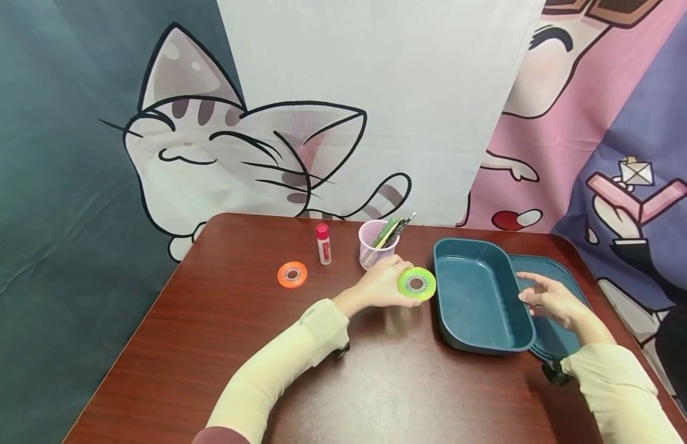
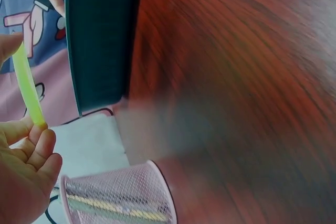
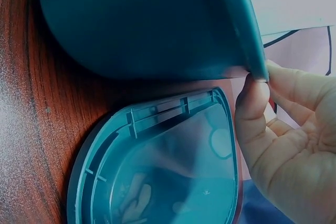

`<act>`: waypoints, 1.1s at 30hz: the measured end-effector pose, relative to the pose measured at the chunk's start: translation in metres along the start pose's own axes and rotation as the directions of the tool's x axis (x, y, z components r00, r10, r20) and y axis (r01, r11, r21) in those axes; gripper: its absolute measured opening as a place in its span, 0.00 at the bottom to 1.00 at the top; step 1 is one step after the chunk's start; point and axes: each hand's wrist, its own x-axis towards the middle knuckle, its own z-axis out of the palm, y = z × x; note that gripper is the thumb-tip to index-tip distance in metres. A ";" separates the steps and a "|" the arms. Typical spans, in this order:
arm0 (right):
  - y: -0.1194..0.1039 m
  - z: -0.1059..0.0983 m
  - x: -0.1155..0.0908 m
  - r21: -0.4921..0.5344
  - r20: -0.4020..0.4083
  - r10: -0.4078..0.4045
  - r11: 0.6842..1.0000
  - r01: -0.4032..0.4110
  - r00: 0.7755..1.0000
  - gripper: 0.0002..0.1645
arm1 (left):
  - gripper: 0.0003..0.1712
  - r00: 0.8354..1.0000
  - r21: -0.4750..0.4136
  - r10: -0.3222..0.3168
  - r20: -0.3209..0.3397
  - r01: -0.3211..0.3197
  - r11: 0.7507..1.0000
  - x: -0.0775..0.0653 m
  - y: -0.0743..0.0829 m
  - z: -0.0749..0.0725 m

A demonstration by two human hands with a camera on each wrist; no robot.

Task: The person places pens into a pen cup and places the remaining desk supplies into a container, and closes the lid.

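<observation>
My left hand (image 1: 385,283) pinches a yellow-green roll of tape (image 1: 425,293) by its edge, just left of a teal plastic box (image 1: 477,308). In the left wrist view the roll (image 2: 28,85) is seen edge-on between thumb and fingers, at about the height of the box's rim. At the box's right side, my right hand (image 1: 555,301) pinches the rim between thumb and index finger, as the right wrist view shows at the box wall (image 3: 157,30). The box stands uncovered, with a bare floor inside. Its teal lid (image 1: 557,336) lies partly hidden beneath my right hand.
Behind my left hand stands a pink mesh cup (image 1: 371,237) of pens and pencils. A glue stick (image 1: 324,245) with a red cap stands upright to its left, and an orange roll of tape (image 1: 285,279) lies flat nearby. A printed cloth (image 1: 421,92) hangs behind the table.
</observation>
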 end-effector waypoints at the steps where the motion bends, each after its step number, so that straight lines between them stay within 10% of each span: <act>1: 0.000 0.000 0.000 0.002 -0.002 0.001 1.000 -0.001 1.000 0.40 | 0.35 1.000 0.005 0.005 -0.001 -0.005 1.000 0.002 0.002 0.001; 10: 0.000 0.001 0.000 0.006 -0.002 -0.007 1.000 0.007 1.000 0.38 | 0.34 0.999 0.077 0.053 -0.011 -0.052 0.996 0.021 0.016 0.010; 33: 0.001 -0.001 0.001 -0.002 -0.010 0.005 1.000 -0.005 1.000 0.39 | 0.44 0.980 0.165 -0.003 0.197 -0.030 0.986 0.069 0.058 0.031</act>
